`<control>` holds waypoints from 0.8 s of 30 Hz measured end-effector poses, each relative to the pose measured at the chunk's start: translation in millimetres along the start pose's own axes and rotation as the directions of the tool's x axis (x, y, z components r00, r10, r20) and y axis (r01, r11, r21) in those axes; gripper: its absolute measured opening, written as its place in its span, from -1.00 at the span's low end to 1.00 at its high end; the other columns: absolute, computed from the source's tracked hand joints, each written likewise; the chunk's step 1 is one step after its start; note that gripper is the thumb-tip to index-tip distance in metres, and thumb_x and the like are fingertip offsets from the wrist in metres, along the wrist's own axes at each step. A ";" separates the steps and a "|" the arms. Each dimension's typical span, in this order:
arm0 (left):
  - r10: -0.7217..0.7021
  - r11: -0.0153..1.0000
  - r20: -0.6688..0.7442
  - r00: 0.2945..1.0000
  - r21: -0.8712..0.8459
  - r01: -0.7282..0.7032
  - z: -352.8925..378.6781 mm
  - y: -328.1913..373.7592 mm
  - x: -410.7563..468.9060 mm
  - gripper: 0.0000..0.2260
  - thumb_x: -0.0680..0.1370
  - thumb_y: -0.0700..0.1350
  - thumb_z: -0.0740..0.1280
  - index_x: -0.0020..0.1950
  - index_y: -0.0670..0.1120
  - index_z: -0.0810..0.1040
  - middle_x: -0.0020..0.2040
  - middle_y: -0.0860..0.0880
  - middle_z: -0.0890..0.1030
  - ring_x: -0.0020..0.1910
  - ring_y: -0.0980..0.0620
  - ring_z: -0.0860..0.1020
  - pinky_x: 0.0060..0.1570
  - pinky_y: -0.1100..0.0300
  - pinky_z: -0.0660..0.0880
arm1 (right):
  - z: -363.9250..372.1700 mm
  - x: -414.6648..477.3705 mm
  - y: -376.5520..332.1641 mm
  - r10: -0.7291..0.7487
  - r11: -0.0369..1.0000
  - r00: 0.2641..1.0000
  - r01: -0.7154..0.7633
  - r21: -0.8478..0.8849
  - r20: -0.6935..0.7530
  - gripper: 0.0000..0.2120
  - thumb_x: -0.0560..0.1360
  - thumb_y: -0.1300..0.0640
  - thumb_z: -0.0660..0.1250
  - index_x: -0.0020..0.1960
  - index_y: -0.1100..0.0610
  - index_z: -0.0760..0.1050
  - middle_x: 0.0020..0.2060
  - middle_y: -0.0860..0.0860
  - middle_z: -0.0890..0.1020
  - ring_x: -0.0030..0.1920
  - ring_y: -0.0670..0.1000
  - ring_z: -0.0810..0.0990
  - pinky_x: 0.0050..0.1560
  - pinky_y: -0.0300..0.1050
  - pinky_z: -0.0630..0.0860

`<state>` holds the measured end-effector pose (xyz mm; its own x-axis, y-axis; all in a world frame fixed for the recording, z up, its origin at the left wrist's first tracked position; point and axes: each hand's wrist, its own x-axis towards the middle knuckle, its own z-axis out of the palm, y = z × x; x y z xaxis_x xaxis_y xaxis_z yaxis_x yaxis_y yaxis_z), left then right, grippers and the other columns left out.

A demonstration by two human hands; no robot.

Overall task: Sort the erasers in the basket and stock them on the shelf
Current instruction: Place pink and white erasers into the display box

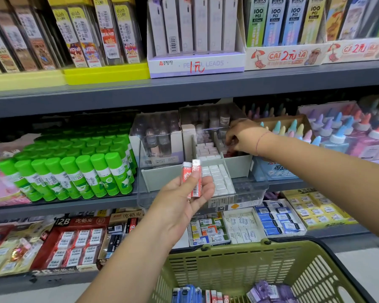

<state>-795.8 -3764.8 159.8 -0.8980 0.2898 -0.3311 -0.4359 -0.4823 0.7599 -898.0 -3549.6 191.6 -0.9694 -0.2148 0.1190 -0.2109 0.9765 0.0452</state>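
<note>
Head view, glue sticks (pixel 74 171) beside divided bin (pixel 239 167), basket (pixel 228 248) below

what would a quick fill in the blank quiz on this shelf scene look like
1. The left hand holds two erasers with ____ sleeves.
2. The right hand reaches into the divided tray on the ____ shelf.
3. The basket at the bottom is ____.
Missing words: red; middle; green.
</note>
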 end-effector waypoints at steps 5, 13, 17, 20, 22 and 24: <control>0.009 1.000 0.031 0.999 0.026 -0.010 -1.9 -2.2 2.1 -0.79 0.52 -0.22 0.34 0.11 -0.28 0.57 -0.06 -0.22 0.68 -0.13 -0.03 0.68 -0.22 0.22 0.61 | -17.2 -20.5 -19.5 0.038 0.900 0.991 0.021 0.435 -0.127 -0.78 0.46 -0.06 0.39 -0.05 0.07 0.65 -0.10 -0.08 0.67 -0.11 -0.14 0.60 -0.07 -0.25 0.47; 0.081 0.987 0.095 0.992 0.131 -0.094 -1.5 -5.9 4.2 -0.71 0.43 -0.14 0.38 0.09 -0.25 0.59 -0.08 -0.20 0.69 -0.10 -0.03 0.68 -0.18 0.24 0.59 | -23.3 -55.4 -52.9 -0.117 0.375 0.979 -0.114 0.920 0.169 -0.95 0.39 0.25 0.46 -0.17 0.14 0.63 -0.35 0.02 0.67 -0.38 -0.14 0.60 -0.38 -0.34 0.50; 0.094 0.984 0.075 0.993 0.142 -0.104 -5.0 -3.2 5.5 -0.76 0.55 -0.11 0.28 0.12 -0.24 0.56 -0.05 -0.19 0.69 -0.09 -0.05 0.68 -0.22 0.24 0.59 | -44.5 -49.5 -16.2 0.031 0.304 0.984 -0.177 0.936 0.176 -0.89 0.39 0.32 0.42 -0.09 0.22 0.61 -0.32 0.07 0.69 -0.36 -0.09 0.64 -0.33 -0.35 0.56; 0.117 0.961 0.030 0.993 0.250 -0.120 -5.4 -1.7 4.6 -0.72 0.59 0.01 0.23 0.10 -0.17 0.57 -0.14 -0.07 0.70 -0.37 0.10 0.61 -0.43 0.29 0.51 | -62.8 -41.9 18.6 0.217 0.529 0.971 -0.202 0.824 0.099 -0.84 0.40 0.25 0.46 -0.02 0.15 0.61 -0.30 -0.05 0.69 -0.39 -0.18 0.62 -0.36 -0.44 0.50; 0.121 0.942 0.007 0.993 0.314 -0.117 -4.8 -2.0 4.3 -0.70 0.59 0.07 0.20 0.09 -0.12 0.58 -0.27 0.01 0.66 -0.51 0.16 0.44 -0.57 0.32 0.36 | -64.5 -36.7 30.3 0.222 0.774 0.973 -0.216 0.595 0.065 -0.87 0.40 0.15 0.48 -0.11 -0.03 0.59 -0.27 -0.12 0.66 -0.44 -0.26 0.57 -0.46 -0.48 0.43; 0.122 0.939 0.002 0.993 0.325 -0.116 -3.8 -2.7 3.7 -0.70 0.60 0.08 0.19 0.09 -0.11 0.57 -0.36 0.03 0.58 -0.54 0.17 0.33 -0.62 0.34 0.25 | -57.8 -29.1 29.4 0.188 0.873 0.973 -0.229 0.431 0.137 -0.87 0.40 0.10 0.49 -0.16 -0.08 0.55 -0.23 -0.10 0.64 -0.48 -0.22 0.57 -0.54 -0.37 0.42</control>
<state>-798.2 -3765.6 154.4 -0.9443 0.2304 -0.2351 -0.2855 -0.2178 0.9333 -868.7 -3515.7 246.8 -0.9997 -0.0229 -0.0114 -0.0161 0.9096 -0.4151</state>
